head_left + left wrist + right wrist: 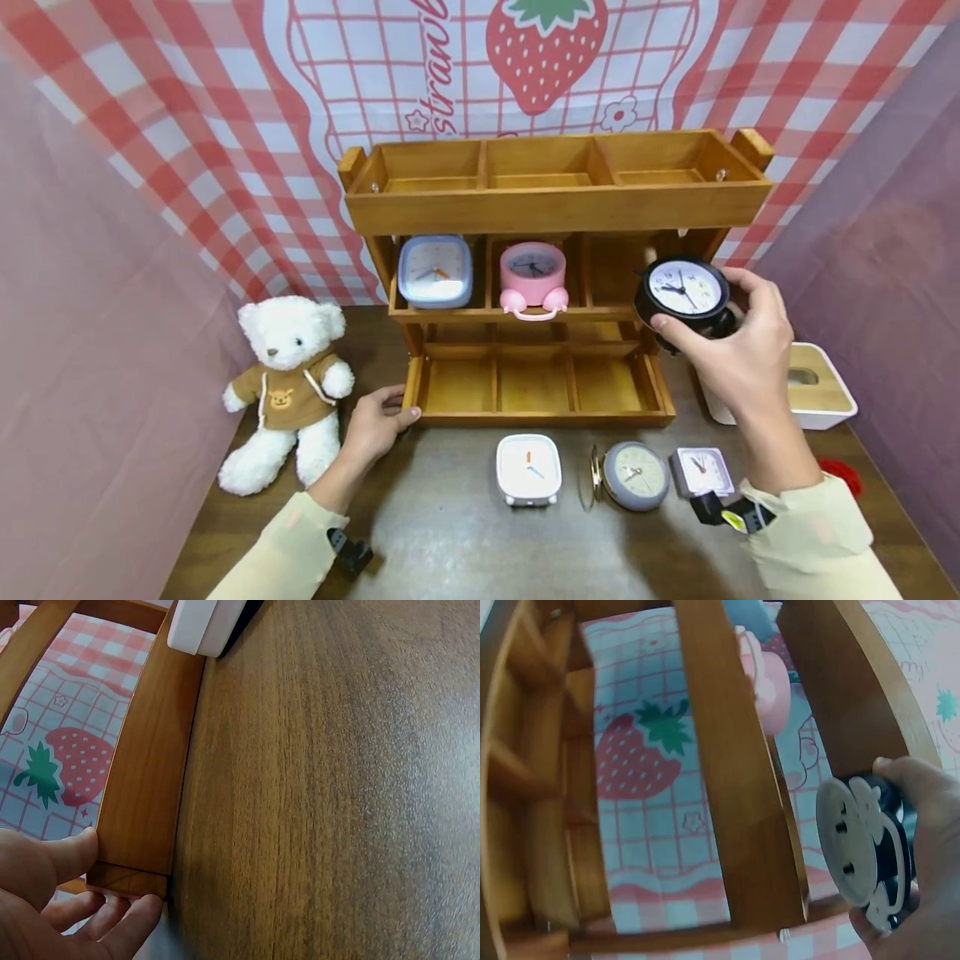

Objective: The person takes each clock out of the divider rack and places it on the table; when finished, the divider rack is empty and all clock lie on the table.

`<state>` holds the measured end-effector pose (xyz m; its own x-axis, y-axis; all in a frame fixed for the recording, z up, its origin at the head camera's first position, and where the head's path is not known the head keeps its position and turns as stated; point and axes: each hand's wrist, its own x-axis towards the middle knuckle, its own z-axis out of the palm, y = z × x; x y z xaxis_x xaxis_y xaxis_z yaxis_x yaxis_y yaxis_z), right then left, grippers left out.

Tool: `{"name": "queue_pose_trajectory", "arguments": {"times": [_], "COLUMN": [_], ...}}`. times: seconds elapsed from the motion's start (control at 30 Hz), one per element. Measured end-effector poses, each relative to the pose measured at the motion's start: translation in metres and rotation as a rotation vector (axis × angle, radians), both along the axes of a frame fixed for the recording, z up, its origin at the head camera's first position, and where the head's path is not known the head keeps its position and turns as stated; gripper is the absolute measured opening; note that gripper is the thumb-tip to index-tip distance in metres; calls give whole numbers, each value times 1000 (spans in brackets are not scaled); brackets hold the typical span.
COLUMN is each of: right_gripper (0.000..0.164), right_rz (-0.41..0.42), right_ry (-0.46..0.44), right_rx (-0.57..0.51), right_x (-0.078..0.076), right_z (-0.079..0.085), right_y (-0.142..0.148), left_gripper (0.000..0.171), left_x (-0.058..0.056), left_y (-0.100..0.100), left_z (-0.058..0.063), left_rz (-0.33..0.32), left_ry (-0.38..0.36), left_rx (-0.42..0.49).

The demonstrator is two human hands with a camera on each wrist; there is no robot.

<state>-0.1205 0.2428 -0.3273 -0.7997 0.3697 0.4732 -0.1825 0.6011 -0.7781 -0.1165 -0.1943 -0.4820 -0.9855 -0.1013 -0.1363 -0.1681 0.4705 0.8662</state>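
My right hand [750, 354] grips a round black alarm clock [684, 287] in front of the right end of the middle tier of a three-tier wooden shelf [555, 210]. The clock's white dial faces up toward the head view; a pale, face-like back [847, 844] shows in the right wrist view. With thumb and fingers, my left hand [375, 427] holds the shelf's lower left front corner [127, 880]. On the middle tier, a blue square clock [435, 271] occupies the left compartment and a pink alarm clock [532, 275] the centre one.
Before the shelf stand a white square clock [528, 468], a grey round clock [637, 475] beside a gold ring-shaped part, and a small pale square clock [703, 472]. A teddy bear [288, 375] sits left; a wooden-lidded white box [825, 387] and something red [842, 475] lie right.
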Motion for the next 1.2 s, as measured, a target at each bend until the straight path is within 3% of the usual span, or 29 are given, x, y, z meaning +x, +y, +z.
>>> {"name": "queue_pose_trajectory", "arguments": {"times": [0.3, 0.5, 0.8, 1.2], "right_gripper": [92, 98, 100, 97], "right_rz": [219, 387, 409, 532], "right_ry": [18, 2, -127, -257], "right_rx": [110, 162, 220, 214], "right_x": [38, 67, 110, 153], "right_z": [-8, -27, -59, -107], "right_y": [37, 55, 74, 102], "left_gripper": [52, 52, 53, 53], "left_x": [-1, 0, -1, -1], "left_y": [0, 0, 1, 2], "left_z": [-1, -3, -1, -1], "left_rz": [14, 13, 12, 12], "left_ry": [-29, -31, -40, -67], "left_rx": [10, 10, 28, 40]}}
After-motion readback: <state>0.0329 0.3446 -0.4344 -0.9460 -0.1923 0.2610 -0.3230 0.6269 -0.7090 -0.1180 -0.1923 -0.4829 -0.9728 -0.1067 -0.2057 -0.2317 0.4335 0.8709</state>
